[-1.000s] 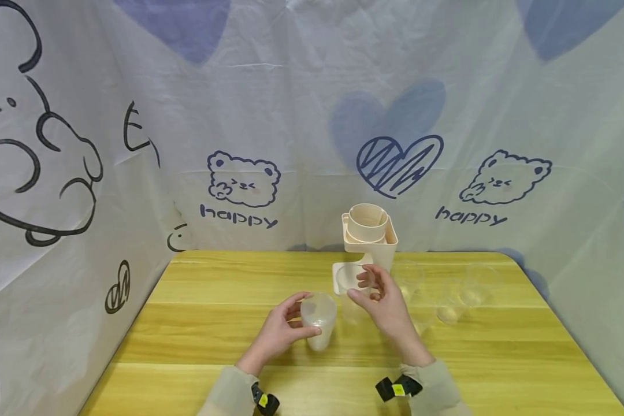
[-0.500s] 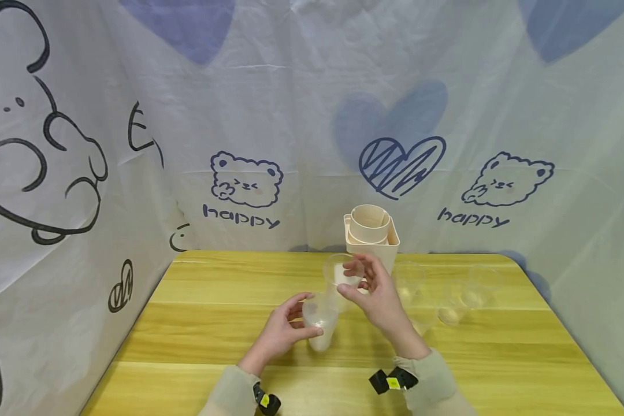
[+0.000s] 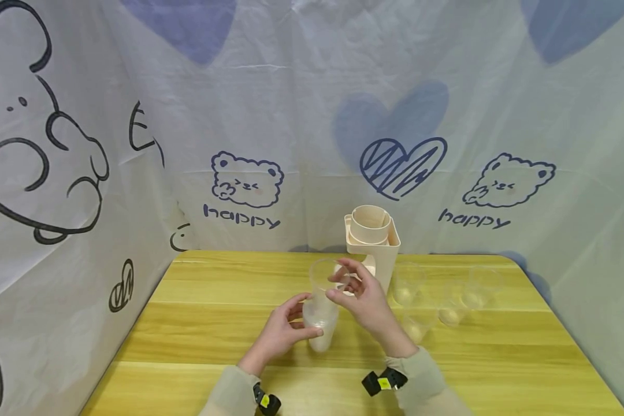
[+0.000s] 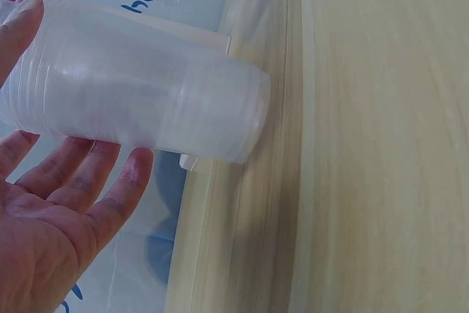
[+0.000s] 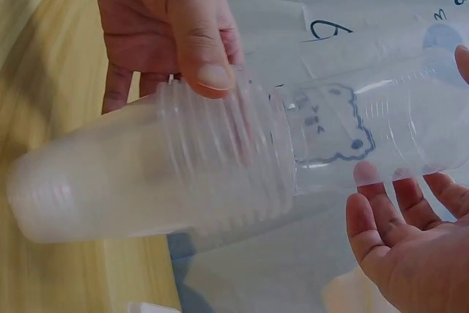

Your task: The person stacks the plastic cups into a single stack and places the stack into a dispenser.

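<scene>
My left hand [image 3: 279, 328] grips a stack of nested clear plastic cups [image 3: 320, 338], thumb on the near side and fingers behind. The several rims of the stack show in the right wrist view, where the stack [image 5: 102, 174] lies below my left thumb. Above its mouth, my right hand [image 3: 365, 303] holds a single clear plastic cup [image 3: 319, 277] between thumb and fingers. The base of this cup [image 5: 396, 122] is at or just inside the top rim of the stack; how deep is hard to tell through the clear plastic.
Behind my right hand stands a cream-coloured holder [image 3: 387, 260] with a round cream cup [image 3: 369, 225] in its top. Several clear cups [image 3: 450, 312] stand on the yellow wood-grain table [image 3: 213, 323] to the right. A printed cloth [image 3: 312, 115] hangs behind the table.
My right hand has brought the single cup leftward from in front of the cream holder to above the stack's mouth. The left hand and its stack have stayed nearly still.
</scene>
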### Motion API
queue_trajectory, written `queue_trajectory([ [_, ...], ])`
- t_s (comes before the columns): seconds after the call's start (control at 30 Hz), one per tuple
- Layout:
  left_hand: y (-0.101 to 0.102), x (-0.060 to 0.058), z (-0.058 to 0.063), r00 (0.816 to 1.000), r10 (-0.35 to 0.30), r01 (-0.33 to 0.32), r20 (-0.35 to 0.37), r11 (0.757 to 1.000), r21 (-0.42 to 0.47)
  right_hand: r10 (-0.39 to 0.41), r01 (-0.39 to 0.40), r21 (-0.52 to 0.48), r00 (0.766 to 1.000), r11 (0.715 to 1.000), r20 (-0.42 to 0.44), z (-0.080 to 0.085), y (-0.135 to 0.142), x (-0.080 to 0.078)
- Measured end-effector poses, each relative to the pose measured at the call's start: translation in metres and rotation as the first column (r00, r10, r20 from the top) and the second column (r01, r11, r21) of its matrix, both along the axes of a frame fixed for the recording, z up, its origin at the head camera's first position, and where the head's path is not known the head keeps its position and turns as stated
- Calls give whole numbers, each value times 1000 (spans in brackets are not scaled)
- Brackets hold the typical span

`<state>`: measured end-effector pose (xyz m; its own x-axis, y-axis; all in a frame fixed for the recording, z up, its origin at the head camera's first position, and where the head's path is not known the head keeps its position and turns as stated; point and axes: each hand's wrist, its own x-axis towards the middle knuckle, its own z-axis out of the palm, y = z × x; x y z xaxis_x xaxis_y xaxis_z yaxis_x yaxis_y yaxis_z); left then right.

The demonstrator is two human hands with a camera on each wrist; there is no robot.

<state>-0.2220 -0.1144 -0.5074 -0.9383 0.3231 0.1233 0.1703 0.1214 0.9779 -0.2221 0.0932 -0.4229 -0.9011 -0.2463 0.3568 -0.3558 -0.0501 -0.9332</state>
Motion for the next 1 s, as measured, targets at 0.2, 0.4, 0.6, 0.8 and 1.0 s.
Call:
queue_trajectory([
  [0.2, 0, 0, 0, 1000, 4, -4, -1, 1000, -12, 46, -46, -12, 999, 999, -8, -9, -1, -3],
  [0.4, 0, 0, -1, 1000, 4, -4, 7, 1000, -11, 60, -59, 23, 997, 998, -51, -19, 2, -6],
  [0.6, 0, 4, 9, 1000, -13, 13, 19, 1000, -10, 64, -61, 73, 997, 995, -36, -27, 4, -8],
  [0.8, 1, 15, 30, 999, -30, 30, 24, 1000, -2, 85, -82, 123, 996, 989, -19, -33, 6, -10],
  [1.0, 0, 6, 11, 1000, -22, 22, 6, 1000, -1, 95, -93, 165, 995, 982, -6, -40, 8, -11],
])
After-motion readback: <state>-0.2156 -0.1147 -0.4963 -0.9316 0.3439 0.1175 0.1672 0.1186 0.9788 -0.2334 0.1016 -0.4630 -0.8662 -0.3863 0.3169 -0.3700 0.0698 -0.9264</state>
